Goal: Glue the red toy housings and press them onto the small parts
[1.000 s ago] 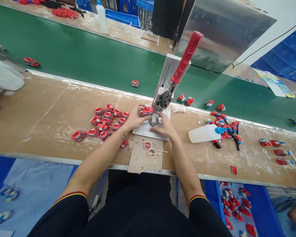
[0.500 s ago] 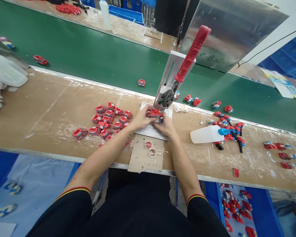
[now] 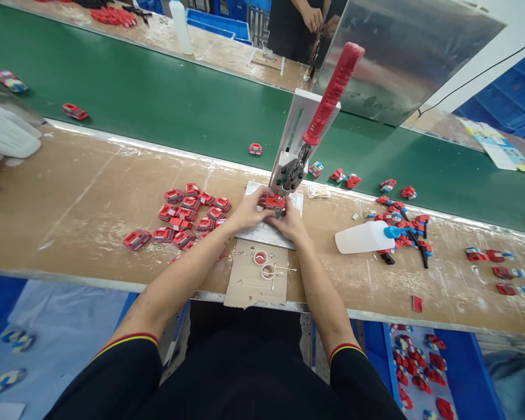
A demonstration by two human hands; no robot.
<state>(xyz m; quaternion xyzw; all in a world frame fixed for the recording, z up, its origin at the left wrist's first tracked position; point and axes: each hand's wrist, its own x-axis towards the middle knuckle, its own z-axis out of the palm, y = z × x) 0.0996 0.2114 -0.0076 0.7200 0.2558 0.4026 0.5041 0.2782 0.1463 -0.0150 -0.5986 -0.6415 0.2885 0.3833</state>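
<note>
The small, blocky red plastic piece [image 3: 275,202] is roughly level, a red side facing up, its longer side running about nine to three o'clock. It is at about six o'clock from the upright, slotted silver metal lever press [image 3: 284,163], above the flat grey metal base plate [image 3: 266,234]. The press's long red lever handle [image 3: 335,93] stands raised, leaning toward one o'clock.

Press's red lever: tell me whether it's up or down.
Up: the red lever slants upward from the press; left hand and right hand are below, at a red plastic piece.

1 head-height view, forward-down
</note>
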